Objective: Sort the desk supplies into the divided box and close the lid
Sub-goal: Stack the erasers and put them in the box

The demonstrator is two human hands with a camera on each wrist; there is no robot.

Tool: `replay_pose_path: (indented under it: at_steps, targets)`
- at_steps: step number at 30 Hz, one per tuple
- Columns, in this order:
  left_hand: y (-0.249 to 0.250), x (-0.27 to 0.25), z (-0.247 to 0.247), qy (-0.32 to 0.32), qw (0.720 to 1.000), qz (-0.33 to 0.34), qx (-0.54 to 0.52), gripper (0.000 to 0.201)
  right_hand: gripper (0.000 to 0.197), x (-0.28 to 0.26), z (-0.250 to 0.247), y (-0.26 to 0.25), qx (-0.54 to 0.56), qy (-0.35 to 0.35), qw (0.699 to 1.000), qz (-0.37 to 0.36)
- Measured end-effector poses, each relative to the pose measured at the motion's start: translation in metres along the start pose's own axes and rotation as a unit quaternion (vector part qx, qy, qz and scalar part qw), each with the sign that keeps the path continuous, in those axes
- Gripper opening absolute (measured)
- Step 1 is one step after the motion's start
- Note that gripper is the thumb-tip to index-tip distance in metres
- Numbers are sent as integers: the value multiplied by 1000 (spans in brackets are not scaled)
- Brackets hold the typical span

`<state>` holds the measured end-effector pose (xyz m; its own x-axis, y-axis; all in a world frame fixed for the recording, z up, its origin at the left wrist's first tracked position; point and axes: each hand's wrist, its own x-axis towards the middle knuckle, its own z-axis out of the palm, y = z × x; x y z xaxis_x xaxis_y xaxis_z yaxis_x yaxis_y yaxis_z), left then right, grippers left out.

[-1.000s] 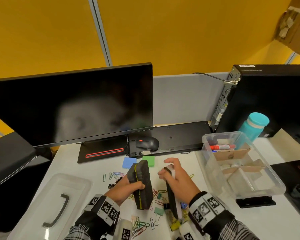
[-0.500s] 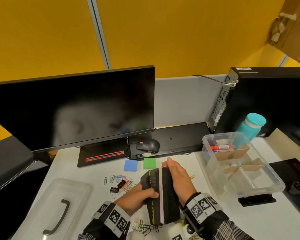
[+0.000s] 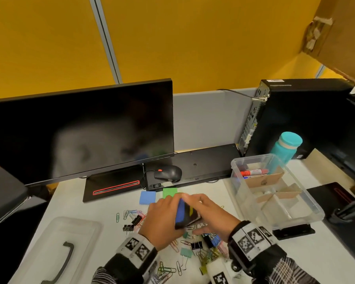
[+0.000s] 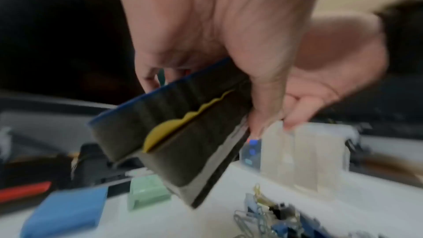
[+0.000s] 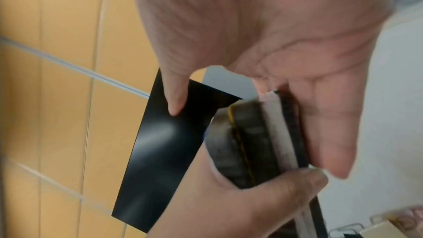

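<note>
Just above the clips (image 3: 195, 245) strewn on the near tabletop (image 3: 103, 210), the left hand (image 3: 162, 220) grips two stacked erasers (image 3: 188, 214) while the right hand (image 3: 211, 218) presses straight fingers (image 5: 327, 133) flat against them. Farther right stands the open box (image 3: 254, 157), markers (image 3: 253, 172) in its far compartment.

Fuzzy, matt black felt whiteboard erasers (image 3: 187, 218), one blue-backed; at two o'clock, glossy clear plastic box (image 3: 252, 158) with raw brown cardboard dividers (image 3: 264, 179); smooth matt white desk (image 3: 316, 259) underneath; at six o'clock, thin coloured wire paper clips (image 3: 168, 270).
</note>
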<state>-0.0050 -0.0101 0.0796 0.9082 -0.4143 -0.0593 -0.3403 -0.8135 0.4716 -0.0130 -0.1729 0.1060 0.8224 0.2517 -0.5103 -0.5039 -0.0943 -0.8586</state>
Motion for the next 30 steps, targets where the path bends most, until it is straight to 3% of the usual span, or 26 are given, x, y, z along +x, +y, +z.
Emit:
replay_pose_path:
  at_steps: [2,9,17,21,23,26,30]
  targets:
    - [8,7,7,1,997,3,83,71,50,-2,-6,0,18,3,1000,-2]
    - [19,23,2,-53,997,61,21,91,43,-9,-54,15,-37,2,994,-105]
    - [65,41,10,-8,996,82,28,70,48,-29,-88,12,-144,13,970,-196]
    - [90,52,5,-17,996,84,22,95,50,-41,-110,4,-129,24,960,-245]
    - [95,59,-4,-45,995,54,-77,106,46,-46,-123,-1,-134,32,953,-269]
    - [93,71,-12,-46,954,-24,-294,91,44,-55,-143,-9,-111,37,953,-279]
    - [114,82,-15,-113,832,-166,-518,59,46,-60,-162,-15,-93,43,953,-286]
